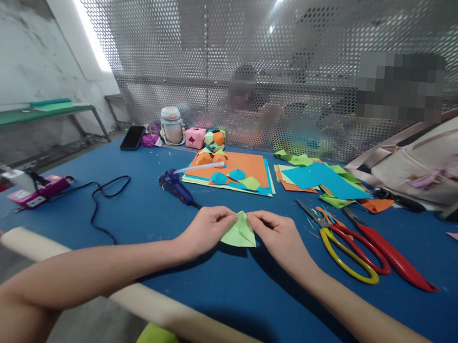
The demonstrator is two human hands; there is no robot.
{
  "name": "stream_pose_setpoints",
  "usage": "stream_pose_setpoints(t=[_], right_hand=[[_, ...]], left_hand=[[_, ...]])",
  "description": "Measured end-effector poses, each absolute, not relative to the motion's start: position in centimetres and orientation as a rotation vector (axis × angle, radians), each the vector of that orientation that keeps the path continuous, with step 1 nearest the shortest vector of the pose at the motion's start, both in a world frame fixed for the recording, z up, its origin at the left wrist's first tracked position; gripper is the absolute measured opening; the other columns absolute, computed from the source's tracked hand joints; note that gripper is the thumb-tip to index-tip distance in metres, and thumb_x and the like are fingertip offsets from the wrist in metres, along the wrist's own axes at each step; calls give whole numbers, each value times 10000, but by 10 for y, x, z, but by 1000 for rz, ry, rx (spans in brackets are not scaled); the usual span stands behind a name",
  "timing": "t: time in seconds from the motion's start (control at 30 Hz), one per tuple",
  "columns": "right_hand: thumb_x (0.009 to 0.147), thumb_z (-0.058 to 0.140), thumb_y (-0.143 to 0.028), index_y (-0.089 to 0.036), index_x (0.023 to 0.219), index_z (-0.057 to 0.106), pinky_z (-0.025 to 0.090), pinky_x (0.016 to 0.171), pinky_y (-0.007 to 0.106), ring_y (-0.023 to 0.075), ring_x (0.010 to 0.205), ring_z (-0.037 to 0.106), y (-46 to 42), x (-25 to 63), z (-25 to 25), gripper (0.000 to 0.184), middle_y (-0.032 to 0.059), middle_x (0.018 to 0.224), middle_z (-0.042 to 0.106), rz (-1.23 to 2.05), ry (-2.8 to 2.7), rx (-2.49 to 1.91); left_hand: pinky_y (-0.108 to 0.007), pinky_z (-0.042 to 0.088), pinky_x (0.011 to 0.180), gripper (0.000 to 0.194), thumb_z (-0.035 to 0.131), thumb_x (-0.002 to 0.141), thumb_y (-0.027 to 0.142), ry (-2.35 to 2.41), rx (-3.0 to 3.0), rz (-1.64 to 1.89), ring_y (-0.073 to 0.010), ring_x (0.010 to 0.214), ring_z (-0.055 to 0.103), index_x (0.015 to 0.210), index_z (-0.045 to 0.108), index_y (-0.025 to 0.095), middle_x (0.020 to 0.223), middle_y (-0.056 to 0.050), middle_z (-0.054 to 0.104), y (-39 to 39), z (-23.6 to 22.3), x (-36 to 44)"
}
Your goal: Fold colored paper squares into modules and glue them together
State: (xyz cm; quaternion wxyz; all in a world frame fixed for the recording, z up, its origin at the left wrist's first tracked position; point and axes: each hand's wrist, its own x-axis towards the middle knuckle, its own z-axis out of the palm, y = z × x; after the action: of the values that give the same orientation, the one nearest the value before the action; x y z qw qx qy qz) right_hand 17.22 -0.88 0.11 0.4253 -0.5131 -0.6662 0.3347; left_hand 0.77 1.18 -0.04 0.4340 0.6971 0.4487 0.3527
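Observation:
A light green piece of folded paper (240, 235) is held just above the blue table, with creases running up to its top. My left hand (212, 227) pinches its left edge between thumb and fingers. On the opposite edge, my right hand (275, 233) pinches it the same way. Beyond my hands lies a stack of coloured sheets (245, 165), orange on top, bearing small folded blue and green paper pieces (251, 183). A dark blue glue gun (178, 187) with a clear glue stick lies left of the stack.
Right of my hands lie yellow-and-red scissors (349, 255) and a red-handled cutter (394, 256). Blue sheets (327, 180) and green scraps are behind them. A power strip (41, 191) with a black cord is at left. A phone (132, 138), bottle (172, 126) and bag (428, 155) stand along the back.

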Motion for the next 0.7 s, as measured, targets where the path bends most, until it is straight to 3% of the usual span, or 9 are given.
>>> stream_pose_setpoints(t=[0.7], right_hand=[[775,525,-349,-163,684,662,436,555,239,147,605,568,-12,167,-5,249,21,655,652,636,-1648,-1306]], left_hand=[[-212,347,559,281,483,793,357,1065,1672,825,-108,619,418,740,623,119,636,11,505,9,0,10]])
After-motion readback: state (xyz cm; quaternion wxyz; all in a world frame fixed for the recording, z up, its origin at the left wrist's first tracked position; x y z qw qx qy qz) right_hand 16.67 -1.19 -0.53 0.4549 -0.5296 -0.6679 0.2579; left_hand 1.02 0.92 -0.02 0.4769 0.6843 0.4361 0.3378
